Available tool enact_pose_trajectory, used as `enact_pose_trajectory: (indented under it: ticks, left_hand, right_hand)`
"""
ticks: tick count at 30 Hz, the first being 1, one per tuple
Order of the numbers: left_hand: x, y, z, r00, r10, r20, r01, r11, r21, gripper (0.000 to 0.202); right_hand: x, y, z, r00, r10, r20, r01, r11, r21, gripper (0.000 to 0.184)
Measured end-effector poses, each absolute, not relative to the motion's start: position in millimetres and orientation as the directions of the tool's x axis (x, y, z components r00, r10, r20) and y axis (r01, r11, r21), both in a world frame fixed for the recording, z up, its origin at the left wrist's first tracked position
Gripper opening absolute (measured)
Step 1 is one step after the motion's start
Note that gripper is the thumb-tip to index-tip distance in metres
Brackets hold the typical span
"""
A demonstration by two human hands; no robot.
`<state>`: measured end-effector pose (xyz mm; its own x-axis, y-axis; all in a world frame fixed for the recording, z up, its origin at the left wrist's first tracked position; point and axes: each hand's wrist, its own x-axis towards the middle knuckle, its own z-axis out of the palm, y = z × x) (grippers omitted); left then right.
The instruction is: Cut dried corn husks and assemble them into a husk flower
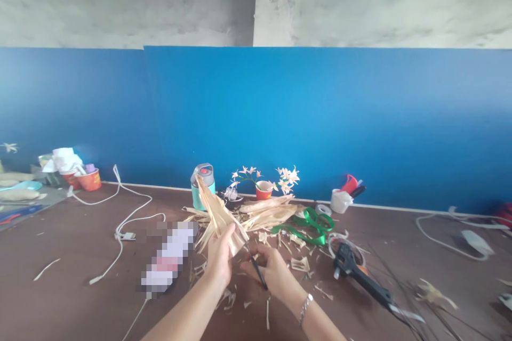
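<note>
My left hand point(221, 256) is closed round a pale, dried corn husk point(218, 210), which points up and away over the table. Close beside it, my right hand point(274, 272) grips scissors point(256, 266) with a dark handle. Their tip meets the lower right edge of the husk; how far the blades are apart cannot be made out. Behind both hands lies a pile of more husks point(272, 212), and small cut scraps point(300, 265) are scattered around. A green ribbon point(318, 224) curls to the right of the pile.
A black glue gun point(362, 279) lies at right. A blurred-out phone point(170, 258) with a cable is at left. Behind stand a turquoise flask point(197, 198), a red cup point(264, 192) with husk flowers point(287, 178), and a white cup point(340, 201) of tools. A blue partition point(300, 106) closes off the back.
</note>
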<state>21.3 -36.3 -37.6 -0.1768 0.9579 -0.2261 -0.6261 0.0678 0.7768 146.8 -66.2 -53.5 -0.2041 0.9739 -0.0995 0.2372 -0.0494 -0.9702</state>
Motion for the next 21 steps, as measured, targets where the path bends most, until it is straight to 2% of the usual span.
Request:
enact_pose_trajectory:
  ticks: [4, 8, 17, 21]
  left_hand:
    - [9.2, -24.1, -37.7, -0.276, 0.939, -0.204, -0.599, -0.002, 0.801, 0.033]
    - [-0.3, -15.4, -35.9, -0.299, 0.933, -0.201, -0.564, -0.002, 0.826, 0.031]
    - [-0.3, -18.1, -32.2, -0.201, 0.958, -0.206, -0.532, 0.069, 0.844, 0.029]
    - [-1.1, -17.3, -33.7, -0.173, 0.959, -0.225, -0.527, 0.102, 0.844, 0.029]
  right_hand:
    - [160.1, -68.3, -38.7, -0.343, 0.912, -0.227, 0.242, -0.148, -0.959, 0.031]
    - [172.7, -69.4, -28.9, -0.375, 0.882, -0.284, 0.257, -0.196, -0.946, 0.029]
    - [170.6, -69.1, -29.2, -0.317, 0.898, -0.305, 0.327, -0.198, -0.924, 0.027]
    - [171.0, -69.3, -26.4, -0.310, 0.905, -0.292, 0.344, -0.180, -0.922, 0.020]
